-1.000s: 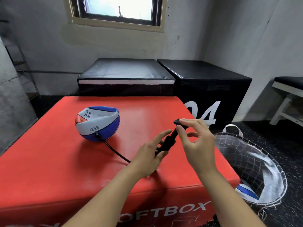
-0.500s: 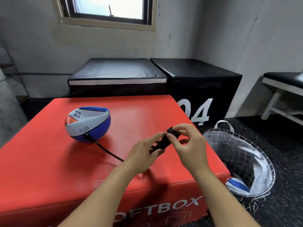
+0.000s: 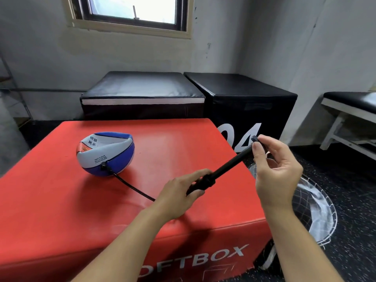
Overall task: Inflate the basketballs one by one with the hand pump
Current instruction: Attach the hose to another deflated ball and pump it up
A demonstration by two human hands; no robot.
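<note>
A half-flat blue, white and grey ball lies on the red soft box, left of middle. A black hose runs from the ball's valve to a black hand pump. My left hand grips the pump's barrel near the box's right side. My right hand pinches the pump's handle at the top end, and the black rod is drawn far out, slanting up to the right.
A white net basket stands on the dark floor to the right of the red box. Two black padded boxes stand behind, one marked 04. A white bench with a black top is at the far right.
My right hand has pulled the pump handle up and to the right, drawing the rod out from its short pushed-in position. My left hand still holds the barrel; the ball has not moved.
</note>
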